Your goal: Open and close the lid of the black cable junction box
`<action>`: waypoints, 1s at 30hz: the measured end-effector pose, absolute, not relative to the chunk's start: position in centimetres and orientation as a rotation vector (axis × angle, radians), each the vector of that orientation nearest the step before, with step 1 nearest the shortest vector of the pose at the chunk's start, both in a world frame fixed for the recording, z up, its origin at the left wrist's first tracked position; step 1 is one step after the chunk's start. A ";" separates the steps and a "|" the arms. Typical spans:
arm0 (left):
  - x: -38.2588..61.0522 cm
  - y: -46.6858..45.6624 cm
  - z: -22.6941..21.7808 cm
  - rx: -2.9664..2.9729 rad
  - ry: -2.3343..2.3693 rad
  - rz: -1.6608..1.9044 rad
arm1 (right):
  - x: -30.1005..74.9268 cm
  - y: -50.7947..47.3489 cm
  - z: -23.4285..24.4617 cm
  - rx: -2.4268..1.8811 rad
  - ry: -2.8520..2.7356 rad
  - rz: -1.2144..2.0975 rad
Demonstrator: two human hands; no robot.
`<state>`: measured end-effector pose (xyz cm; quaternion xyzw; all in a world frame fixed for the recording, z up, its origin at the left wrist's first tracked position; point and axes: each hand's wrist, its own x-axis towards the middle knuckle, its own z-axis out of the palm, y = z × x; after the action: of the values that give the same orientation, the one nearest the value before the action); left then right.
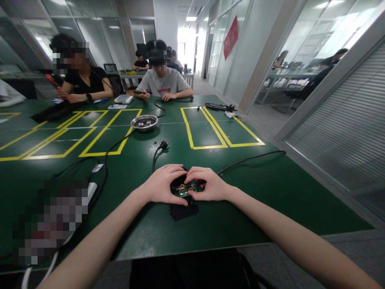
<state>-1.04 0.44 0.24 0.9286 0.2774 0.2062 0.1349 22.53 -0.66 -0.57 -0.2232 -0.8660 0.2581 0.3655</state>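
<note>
Both my hands meet over a small black device [183, 208] lying on the green table [270, 192]. Its casing is open and a green circuit board [184, 190] with small coloured parts shows between my fingers. My left hand [164, 184] curls around the device's left side, fingers bent over the top. My right hand [207, 185] curls around the right side, thumb and fingertips pressing at the board. A black cable [249, 159] runs from the device toward the right.
A loose black plug and cord [158, 150] lie just beyond my hands. A metal bowl [144, 122] with small parts sits further out among yellow tape rectangles [210, 132]. Two people sit across the table. A black tool [219, 106] lies far right.
</note>
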 end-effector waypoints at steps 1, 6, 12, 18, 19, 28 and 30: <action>-1.1 0.5 0.2 2.692 0.807 0.597 | 22.5 -0.6 -0.5 -0.578 -2.237 0.660; -1.1 0.5 0.1 2.687 0.803 0.585 | 22.5 -0.4 -0.7 -0.567 -2.247 0.688; -1.0 0.3 0.1 2.698 0.855 0.546 | 23.0 -0.2 -0.4 -0.621 -2.242 0.682; -0.9 0.2 0.3 2.674 0.863 0.550 | 23.3 0.1 -0.1 -0.624 -2.294 0.692; -0.9 0.2 0.3 2.664 0.868 0.551 | 23.4 0.1 0.0 -0.618 -2.301 0.685; -0.6 0.1 0.5 2.625 0.863 0.578 | 23.8 0.4 -0.5 -0.652 -2.343 0.662; -0.5 0.1 0.5 2.628 0.854 0.572 | 23.5 0.4 -0.8 -0.638 -2.326 0.681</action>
<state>-0.50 0.10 0.54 0.9194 0.2987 0.2002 0.1593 23.50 0.41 -0.85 -0.2419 -0.8816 0.2581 0.3125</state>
